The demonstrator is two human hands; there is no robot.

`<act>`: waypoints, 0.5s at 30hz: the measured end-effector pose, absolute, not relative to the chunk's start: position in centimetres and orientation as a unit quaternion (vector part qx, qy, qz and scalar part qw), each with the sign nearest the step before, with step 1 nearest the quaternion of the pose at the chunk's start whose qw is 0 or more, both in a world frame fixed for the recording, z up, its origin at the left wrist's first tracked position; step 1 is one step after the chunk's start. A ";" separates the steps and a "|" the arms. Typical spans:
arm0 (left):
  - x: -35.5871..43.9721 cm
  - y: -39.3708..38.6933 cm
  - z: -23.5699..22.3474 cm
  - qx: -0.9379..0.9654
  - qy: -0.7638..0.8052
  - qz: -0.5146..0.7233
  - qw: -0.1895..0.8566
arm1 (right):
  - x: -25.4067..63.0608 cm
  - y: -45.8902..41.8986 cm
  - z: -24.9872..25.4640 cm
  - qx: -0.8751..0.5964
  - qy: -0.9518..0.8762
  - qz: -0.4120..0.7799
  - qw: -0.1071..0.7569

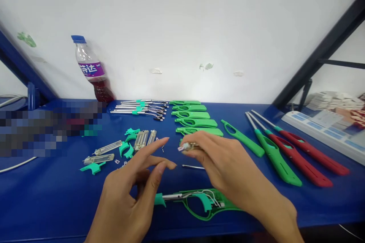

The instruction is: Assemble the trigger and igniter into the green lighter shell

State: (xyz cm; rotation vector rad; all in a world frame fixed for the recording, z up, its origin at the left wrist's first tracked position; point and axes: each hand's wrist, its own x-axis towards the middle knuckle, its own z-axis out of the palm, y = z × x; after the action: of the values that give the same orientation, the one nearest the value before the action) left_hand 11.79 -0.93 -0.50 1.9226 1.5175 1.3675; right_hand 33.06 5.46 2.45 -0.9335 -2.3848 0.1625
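Observation:
My right hand [225, 159] is closed around a small clear lighter fuel tank [187, 146], raised above the table. A tiny pale lilac piece sits at the tank's left tip; the rest is mostly hidden by my fingers. My left hand [128, 193] is to the left, its index finger stretched out and thumb bent, with nothing visible in it. Below both hands lies an open green lighter half-shell [199, 217], holding a metal tube [173, 197], a teal trigger [204, 201] and white wires. Part of that shell is covered by my right wrist.
Clear tanks [106, 158] and teal triggers [93, 168] lie left. Behind are wired metal rods [128, 111] and green shells [196, 122]. Finished-looking green [281, 161] and red lighters [306, 159], plus a power strip [322, 133], are right. A drink bottle [92, 70] leans against the wall.

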 end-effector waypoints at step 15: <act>13.4 -0.9 -3.8 0.868 0.401 0.293 0.019 | 40.0 2.5 0.4 -0.436 -0.872 0.163 0.151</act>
State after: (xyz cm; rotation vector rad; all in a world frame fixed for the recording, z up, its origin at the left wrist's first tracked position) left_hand 13.42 -0.92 -3.76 2.6933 1.2455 0.9101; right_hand 40.01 2.48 0.37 -1.2502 -2.5042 0.4671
